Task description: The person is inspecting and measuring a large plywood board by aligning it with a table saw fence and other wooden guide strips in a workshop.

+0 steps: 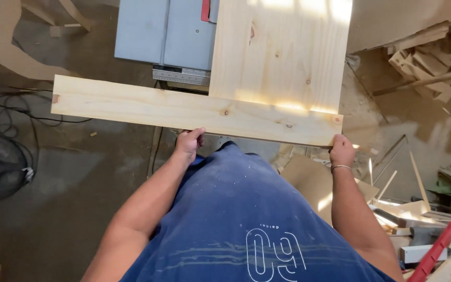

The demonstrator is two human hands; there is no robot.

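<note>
L hand (189,143) and R hand (342,151) gripping near edge of long pale pine plank (184,110), fingers curled round it; wide pine board (280,52) lying on grey saw tabletop (165,34). Step: positioning plank. Next needing square alignment.

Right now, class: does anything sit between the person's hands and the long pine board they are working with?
Nothing visible does. The left hand and right hand both grip the near edge of the long board directly; a wider panel on the table saw lies beyond it.
</note>
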